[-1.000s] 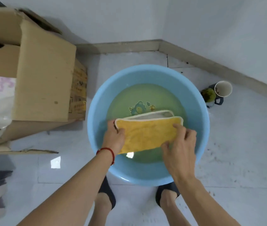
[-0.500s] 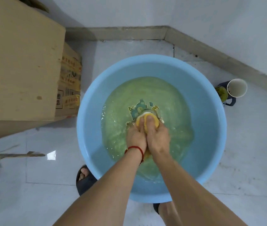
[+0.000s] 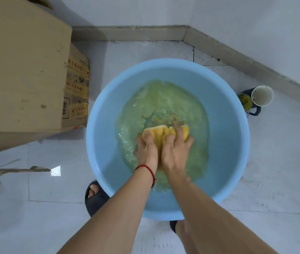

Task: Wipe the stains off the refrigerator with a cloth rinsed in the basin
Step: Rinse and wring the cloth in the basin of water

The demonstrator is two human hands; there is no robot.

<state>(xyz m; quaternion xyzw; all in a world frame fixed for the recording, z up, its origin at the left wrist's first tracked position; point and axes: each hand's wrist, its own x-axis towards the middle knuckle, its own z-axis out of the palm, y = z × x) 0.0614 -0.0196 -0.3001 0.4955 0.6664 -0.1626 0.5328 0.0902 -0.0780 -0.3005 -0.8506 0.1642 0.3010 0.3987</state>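
So, one light-blue basin (image 3: 98, 143) on the white tile floor (image 3: 273, 171), with greenish, churned-up water (image 3: 164, 103) pooled in the bottom. One yellow cloth (image 3: 161, 132) sits bunched up in that water, pretty much dead center of the basin.

Two hands are in there, side by side and touching. The left hand (image 3: 148, 150) has its fingers curled over the left part of the cloth, and the right hand (image 3: 175, 150) grips the right part the same way, so both are clamped on the same wad. There's one red string bracelet (image 3: 148, 170) on the left wrist.

At about 9 to 10 o'clock from the basin there's one big cardboard box (image 3: 22, 70). Its side facing the basin has several yellow tape strips with red Chinese characters, but they're too small and blurry for me to read.

At about 3 o'clock, just outside the rim, one white cup (image 3: 262, 96) stands next to one dark mug (image 3: 253, 110), with something greenish (image 3: 245, 102) beside them.

Two dark slippers (image 3: 95, 200) peek out at 6 to 7 o'clock, one mostly hidden by an arm.
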